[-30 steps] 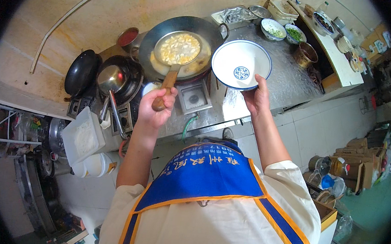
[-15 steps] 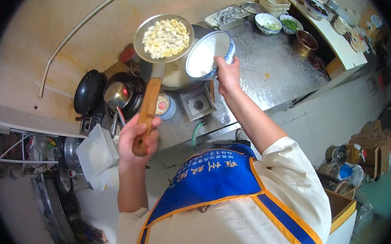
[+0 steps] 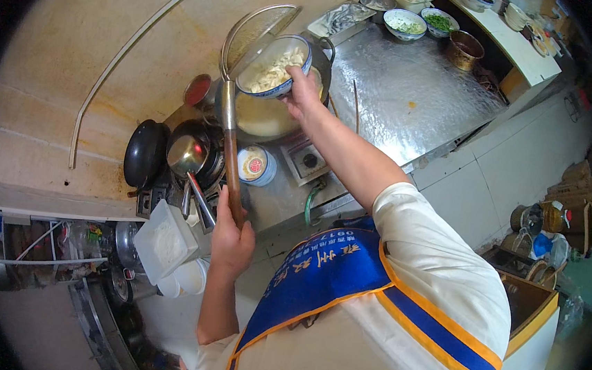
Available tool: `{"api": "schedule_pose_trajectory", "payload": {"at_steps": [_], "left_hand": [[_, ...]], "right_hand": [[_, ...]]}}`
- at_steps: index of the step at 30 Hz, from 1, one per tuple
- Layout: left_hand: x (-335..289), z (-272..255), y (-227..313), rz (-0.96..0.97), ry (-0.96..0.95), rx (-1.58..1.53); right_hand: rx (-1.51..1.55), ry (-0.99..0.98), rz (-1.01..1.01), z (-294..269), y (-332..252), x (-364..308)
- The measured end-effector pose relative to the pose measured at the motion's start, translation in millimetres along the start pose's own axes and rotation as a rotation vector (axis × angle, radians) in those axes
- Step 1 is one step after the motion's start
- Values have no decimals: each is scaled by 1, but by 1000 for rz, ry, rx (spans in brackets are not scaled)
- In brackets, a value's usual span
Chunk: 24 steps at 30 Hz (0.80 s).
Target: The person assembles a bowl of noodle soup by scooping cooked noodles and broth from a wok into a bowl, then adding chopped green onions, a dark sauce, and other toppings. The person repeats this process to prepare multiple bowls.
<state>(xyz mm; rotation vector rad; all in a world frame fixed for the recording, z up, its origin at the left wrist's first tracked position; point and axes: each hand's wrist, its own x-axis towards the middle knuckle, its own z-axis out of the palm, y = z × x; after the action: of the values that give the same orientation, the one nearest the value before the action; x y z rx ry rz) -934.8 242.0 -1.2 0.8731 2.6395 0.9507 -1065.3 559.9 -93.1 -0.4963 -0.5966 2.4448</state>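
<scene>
My left hand (image 3: pixel 232 239) is wrapped round the wooden handle of a mesh strainer (image 3: pixel 248 42). The strainer is tipped on its side, its round head leaning against or just over the rim of a blue-and-white bowl (image 3: pixel 294 44). Pale, chopped pieces of food (image 3: pixel 273 76) lie in that bowl. My right hand (image 3: pixel 303 90) grips the bowl by its near right rim, thumb on the inside. Below the bowl stands a large dark wok or pot (image 3: pixel 326 79) holding cloudy, pale liquid (image 3: pixel 263 119).
Black pans (image 3: pixel 144 152) and a steel saucepan (image 3: pixel 188 154) stand left, near a red-filled container (image 3: pixel 198 91). A round tin (image 3: pixel 253 164) sits before the pot. Bowls of chopped greens (image 3: pixel 439 21) and a brass-coloured pot (image 3: pixel 465 49) line the back of the steel counter (image 3: pixel 401 89).
The strainer has turned from level to steeply tilted, and its food has dropped into the bowl. My right hand has brought the bowl left, under the strainer.
</scene>
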Motion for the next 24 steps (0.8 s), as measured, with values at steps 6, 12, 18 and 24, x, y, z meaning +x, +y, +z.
{"api": "schedule_pose_trajectory", "payload": {"at_steps": [6, 12, 18, 24], "left_hand": [[-5, 9, -12, 12, 29, -284], [14, -3, -1, -225, -5, -934], [64, 14, -34, -409, -91, -1116], [97, 51, -58, -467, -359, -1279]], "right_hand": [[-49, -51, -54, -2, -13, 5], [-18, -105, -90, -42, -73, -16], [-15, -13, -124, -133, -133, -72], [36, 211, -140, -230, -141, -133]]}}
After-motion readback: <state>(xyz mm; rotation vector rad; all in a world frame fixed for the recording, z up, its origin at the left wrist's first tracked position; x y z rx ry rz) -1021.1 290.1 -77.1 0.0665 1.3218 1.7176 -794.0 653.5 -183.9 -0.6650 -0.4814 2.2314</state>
